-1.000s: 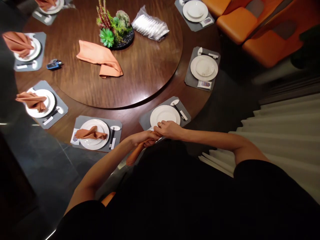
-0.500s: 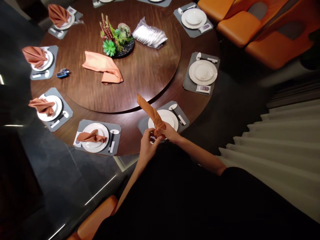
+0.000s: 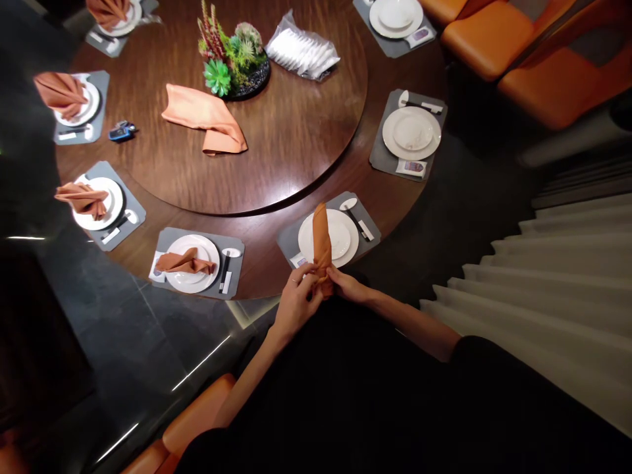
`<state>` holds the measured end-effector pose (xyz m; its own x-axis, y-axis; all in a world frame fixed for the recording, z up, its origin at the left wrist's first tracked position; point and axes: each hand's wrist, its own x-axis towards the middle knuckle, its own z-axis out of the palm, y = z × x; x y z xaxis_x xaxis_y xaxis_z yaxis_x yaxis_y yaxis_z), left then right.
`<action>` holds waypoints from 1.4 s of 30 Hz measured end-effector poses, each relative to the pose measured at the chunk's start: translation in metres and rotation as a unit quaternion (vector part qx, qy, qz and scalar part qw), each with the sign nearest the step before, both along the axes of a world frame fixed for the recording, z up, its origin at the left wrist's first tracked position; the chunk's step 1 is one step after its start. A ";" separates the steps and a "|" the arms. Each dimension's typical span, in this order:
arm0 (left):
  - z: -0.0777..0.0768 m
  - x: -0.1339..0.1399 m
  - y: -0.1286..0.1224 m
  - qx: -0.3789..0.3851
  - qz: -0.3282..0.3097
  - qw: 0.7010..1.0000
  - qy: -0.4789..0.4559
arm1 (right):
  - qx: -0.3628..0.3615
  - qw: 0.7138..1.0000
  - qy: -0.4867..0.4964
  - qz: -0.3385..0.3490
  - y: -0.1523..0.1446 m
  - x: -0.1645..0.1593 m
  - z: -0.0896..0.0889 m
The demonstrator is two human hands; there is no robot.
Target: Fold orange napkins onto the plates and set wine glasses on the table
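An orange cloth napkin (image 3: 322, 238), folded into a long narrow shape, stands upright between my two hands. My left hand (image 3: 298, 295) pinches its lower end from the left side. From the right, my right hand (image 3: 346, 284) closes its thumb and fingers on the same end. Part of the napkin's base is hidden by the fingers. Just behind it, a stack of white plates (image 3: 348, 236) rests on a grey placemat (image 3: 291, 238). On that mat's right side lie a white spoon (image 3: 348, 204) and dark chopsticks (image 3: 356, 221).
Left of me, a folded napkin (image 3: 190, 262) sits on plates. A loose orange napkin (image 3: 202, 117) lies on the turntable (image 3: 276, 178), near a plant arrangement (image 3: 234, 62) and a plastic bag of white items (image 3: 302, 52). Orange chairs (image 3: 486, 43) stand at the right.
The napkin has swung from leaning left to nearly upright. Both hands have moved slightly down and right in view, still holding its lower end. The whole view has shifted a little.
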<state>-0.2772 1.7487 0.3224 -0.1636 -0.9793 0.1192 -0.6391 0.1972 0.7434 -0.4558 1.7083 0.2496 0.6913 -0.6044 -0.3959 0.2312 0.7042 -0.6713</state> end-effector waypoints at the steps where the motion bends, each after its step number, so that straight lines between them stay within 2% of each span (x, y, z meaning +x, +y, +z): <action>1: -0.001 0.002 0.005 0.015 -0.016 1.000 0.006 | -0.015 1.000 0.013 0.015 0.002 -0.006 -0.001; 5: 0.001 0.012 0.013 0.071 -0.057 0.995 0.050 | -0.072 0.994 0.050 0.063 -0.002 -0.021 0.000; 8: 0.005 0.019 0.009 0.102 -0.084 0.988 0.077 | -0.114 0.991 0.070 0.031 -0.011 -0.015 0.004; 11: 0.005 0.020 0.008 0.141 -0.086 0.981 0.104 | -0.194 0.969 0.151 -0.002 -0.014 -0.003 0.008; 13: 0.000 0.016 0.012 0.176 -0.040 0.976 0.124 | -0.238 0.948 0.210 -0.041 -0.010 0.002 0.010; 16: -0.015 0.003 0.024 0.211 0.091 0.956 0.181 | -0.259 0.928 0.252 -0.094 -0.001 0.005 0.015; 18: -0.027 -0.005 0.030 0.208 0.163 0.941 0.212 | -0.257 0.923 0.265 -0.107 0.004 0.004 0.018; 20: -0.035 -0.010 0.032 0.190 0.187 0.944 0.196 | -0.247 0.921 0.279 -0.115 0.006 0.003 0.019; 23: -0.038 -0.009 0.027 0.160 0.132 0.971 0.120 | -0.235 0.916 0.299 -0.125 0.005 0.001 0.019; 27: -0.030 -0.003 0.024 0.128 0.034 0.989 0.067 | -0.228 0.911 0.316 -0.134 0.006 -0.004 0.019; 32: -0.021 0.005 0.032 0.158 -0.057 0.986 0.022 | -0.238 0.904 0.332 -0.126 0.010 -0.009 0.021; 37: -0.017 0.013 0.030 0.180 -0.125 0.975 -0.035 | -0.263 0.886 0.365 -0.113 0.009 -0.012 0.020; 40: -0.017 0.012 0.029 0.182 -0.142 0.972 -0.051 | -0.266 0.879 0.381 -0.108 0.007 -0.016 0.020; 42: -0.016 0.007 0.029 0.172 -0.130 0.975 -0.045 | -0.270 0.877 0.386 -0.095 0.007 -0.019 0.021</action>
<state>-0.2702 1.7779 0.3060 -0.4065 -0.8828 -0.2353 -0.6664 0.1103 0.7374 -0.4745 1.7157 0.2706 0.2096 -0.9234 -0.3215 -0.3608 0.2326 -0.9032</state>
